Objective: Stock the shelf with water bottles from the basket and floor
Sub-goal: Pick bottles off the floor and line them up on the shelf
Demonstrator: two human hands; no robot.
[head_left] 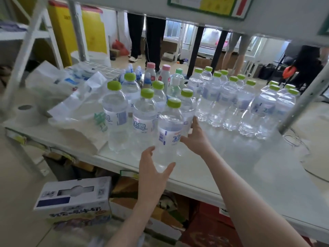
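Two bare forearms, no sleeves, left hand (153, 173), right hand (195, 139), no rings or watch visible

Floor: pale tan floor (122, 63) shows through the rack, lit by daylight.
Windows: bright barred windows (175, 29) along the far wall.
Rack frame: grey metal uprights, one post (78, 32) behind the shelf's far left corner and a slanted post (306, 97) at its right edge.
Upper board: a white board (267, 15) runs overhead, carrying a green-edged label (213, 6).
Yellow panels: tall yellow panels (92, 32) stand beyond the far left corner.
Black legs: two dark furniture legs (195, 50) stand on the floor behind.
People: trousered legs (146, 38) of a person stand further back.
Below: cardboard cartons (74, 198) sit beneath the shelf's near edge.
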